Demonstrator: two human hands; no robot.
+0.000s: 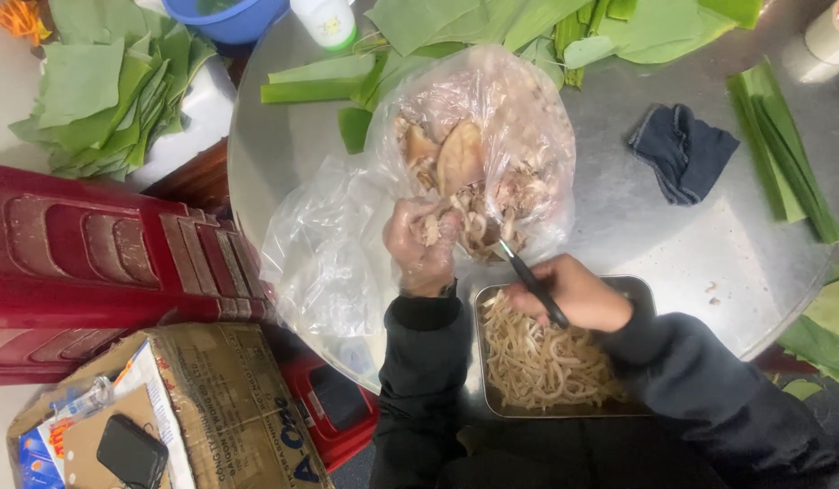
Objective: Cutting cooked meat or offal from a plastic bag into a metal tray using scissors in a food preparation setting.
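1. A metal tray [638, 292] is seen nearest, at the table's near edge, filled with pale thin strips [537, 358] of cut meat.
2. The right hand [573, 294] is held over the tray's far rim; it is closed around the black handles of scissors [532, 285], whose blades are pointed up and left into the bag. How far the blades are parted cannot be told.
3. The left hand [424, 243], covered by a thin clear glove, is curled shut around a piece of meat [431, 229] at the bag's mouth, just left of the scissor tips.
4. A clear plastic bag [519, 136] is laid open on the round metal table [655, 226], and pale and brownish meat pieces [460, 158] are held inside it. A second, crumpled clear bag [324, 249] is spread to its left, with nothing visible in it.
5. A dark cloth [682, 149] is placed to the right of the bag, apart from it.
6. Green leaves [546, 27] are piled along the far edge, and a blue basin [229, 20] is seen at the far left, its contents mostly cut off.
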